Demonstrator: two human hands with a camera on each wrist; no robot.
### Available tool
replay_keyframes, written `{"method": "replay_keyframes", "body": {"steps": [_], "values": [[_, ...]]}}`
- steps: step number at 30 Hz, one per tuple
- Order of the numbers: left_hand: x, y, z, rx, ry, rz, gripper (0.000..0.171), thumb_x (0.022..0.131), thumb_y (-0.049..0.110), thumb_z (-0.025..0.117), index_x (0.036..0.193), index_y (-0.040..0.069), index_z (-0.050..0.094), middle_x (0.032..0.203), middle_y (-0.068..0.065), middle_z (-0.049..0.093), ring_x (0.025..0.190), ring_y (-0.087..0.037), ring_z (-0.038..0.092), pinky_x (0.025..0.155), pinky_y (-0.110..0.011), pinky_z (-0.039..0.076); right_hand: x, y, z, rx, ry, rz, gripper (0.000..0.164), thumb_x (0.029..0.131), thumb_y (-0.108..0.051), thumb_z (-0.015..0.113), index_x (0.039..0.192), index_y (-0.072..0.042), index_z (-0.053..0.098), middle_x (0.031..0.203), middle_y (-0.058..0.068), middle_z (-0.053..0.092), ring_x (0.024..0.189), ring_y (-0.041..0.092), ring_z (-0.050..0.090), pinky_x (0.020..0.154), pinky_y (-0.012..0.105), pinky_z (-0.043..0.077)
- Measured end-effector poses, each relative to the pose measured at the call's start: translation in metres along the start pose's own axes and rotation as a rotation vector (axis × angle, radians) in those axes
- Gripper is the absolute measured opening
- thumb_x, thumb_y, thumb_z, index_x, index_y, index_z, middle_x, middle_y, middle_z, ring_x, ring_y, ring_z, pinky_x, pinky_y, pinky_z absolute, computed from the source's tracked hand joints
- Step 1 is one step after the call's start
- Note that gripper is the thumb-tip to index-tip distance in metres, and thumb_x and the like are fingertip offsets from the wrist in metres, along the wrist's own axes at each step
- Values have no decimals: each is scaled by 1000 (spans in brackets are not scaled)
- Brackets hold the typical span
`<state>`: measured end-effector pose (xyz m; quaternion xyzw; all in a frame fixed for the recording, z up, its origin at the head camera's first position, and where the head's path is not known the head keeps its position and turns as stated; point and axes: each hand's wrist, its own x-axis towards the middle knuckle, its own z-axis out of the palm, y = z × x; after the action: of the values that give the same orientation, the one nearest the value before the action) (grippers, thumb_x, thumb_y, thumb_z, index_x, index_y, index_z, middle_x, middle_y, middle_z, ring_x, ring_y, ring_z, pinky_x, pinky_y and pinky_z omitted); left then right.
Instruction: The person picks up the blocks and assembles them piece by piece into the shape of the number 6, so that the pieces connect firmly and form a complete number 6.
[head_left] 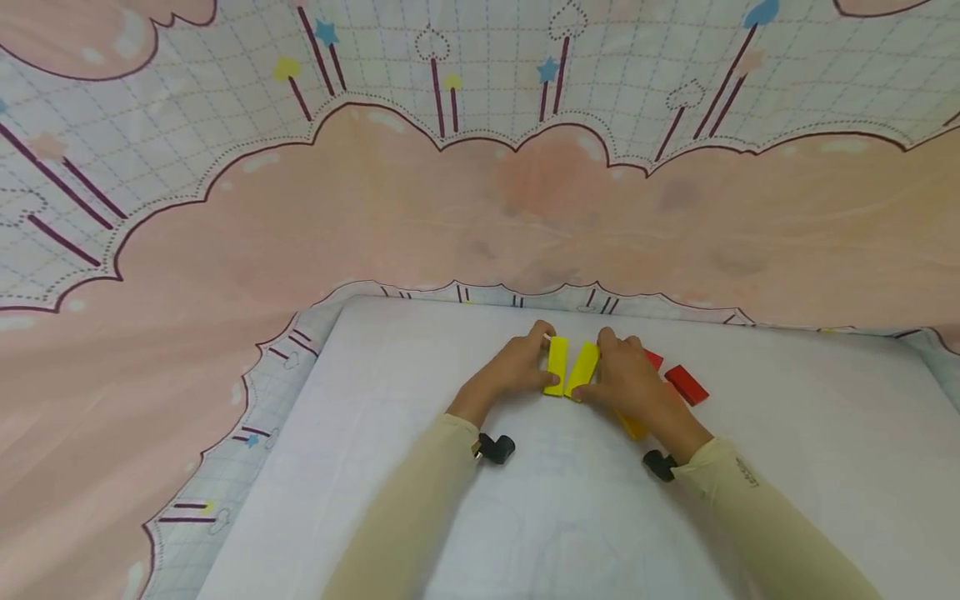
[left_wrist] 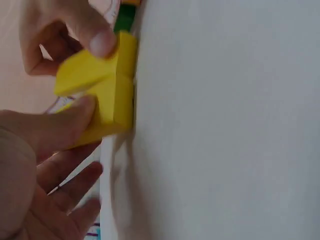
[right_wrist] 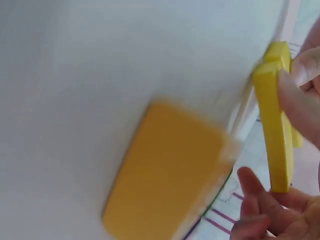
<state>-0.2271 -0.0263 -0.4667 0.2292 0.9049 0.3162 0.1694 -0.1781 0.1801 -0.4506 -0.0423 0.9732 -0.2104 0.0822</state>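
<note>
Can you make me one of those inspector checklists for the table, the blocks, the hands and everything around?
Surface: white tabletop, its far edge showing.
Job's things: left yellow block and right yellow block, near ends close together, far ends spread apart.
Clutter: red block and orange block by the right hand; green piece in the left wrist view.
Hands: left hand grips the left yellow block; right hand grips the right one.
Cables: nothing seen.
Surroundings: patterned pink cloth behind the tabletop.
</note>
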Motion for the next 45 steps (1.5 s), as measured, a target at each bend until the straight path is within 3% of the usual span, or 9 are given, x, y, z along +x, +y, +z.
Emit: {"method": "replay_keyframes", "body": {"steps": [2,4,9,14,21,27,31,38,45], "values": [[-7,1,3,-99,42,13,58,93,18,75,136,18,37,131,-10,66,118,-23,64,110,-41,48,-2,-1,0,124,-11,36,79,76,-41,90,127,-5,42,106,17,61,90,29,56,75,37,56],[-16,1,3,-180,86,2,51,96,16,71,136,18,38,124,-9,67,106,-20,66,97,-36,55,-3,-1,0,231,0,44,70,83,-33,86,128,-5,41,107,17,64,86,28,60,76,36,56],[-39,-6,-1,-296,151,-105,45,100,19,63,140,18,42,118,-8,65,94,-18,65,82,-33,56,-5,-3,2,417,0,64,57,93,-27,77,132,-8,40,116,18,68,98,30,66,86,40,59],[-57,-24,-8,-377,167,-229,43,102,21,60,143,22,47,114,-9,62,86,-21,63,71,-30,55,-3,-13,6,601,-79,155,56,97,-25,71,139,-12,37,130,20,62,99,28,71,84,36,62],[-77,-46,-16,-490,194,-297,42,101,18,62,142,22,51,115,-11,60,87,-21,65,68,-29,60,10,-31,19,872,-154,267,58,101,-23,66,145,-14,29,138,19,54,102,28,72,80,32,62],[-85,-57,-18,-493,196,-333,42,99,19,66,139,23,55,118,-13,61,89,-22,67,69,-31,62,25,-45,30,1022,-149,323,61,102,-21,63,151,-16,26,142,18,49,116,30,64,85,35,62],[-86,-59,-17,-497,191,-337,41,97,20,69,136,25,58,114,-13,62,88,-23,66,69,-31,62,37,-53,41,1063,-85,356,59,102,-18,63,151,-17,30,138,16,50,109,29,67,82,33,62],[-83,-58,-16,-488,188,-329,40,96,22,71,135,27,60,113,-11,64,90,-23,65,71,-31,62,51,-67,52,1014,40,393,56,98,-21,70,146,-18,40,124,12,58,86,21,70,73,26,62],[-78,-61,-17,-379,190,-278,41,95,24,72,135,23,61,105,-8,67,78,-19,66,69,-29,60,63,-71,55,1043,64,486,53,95,-25,74,139,-17,47,117,11,59,67,17,72,65,27,61]]}}
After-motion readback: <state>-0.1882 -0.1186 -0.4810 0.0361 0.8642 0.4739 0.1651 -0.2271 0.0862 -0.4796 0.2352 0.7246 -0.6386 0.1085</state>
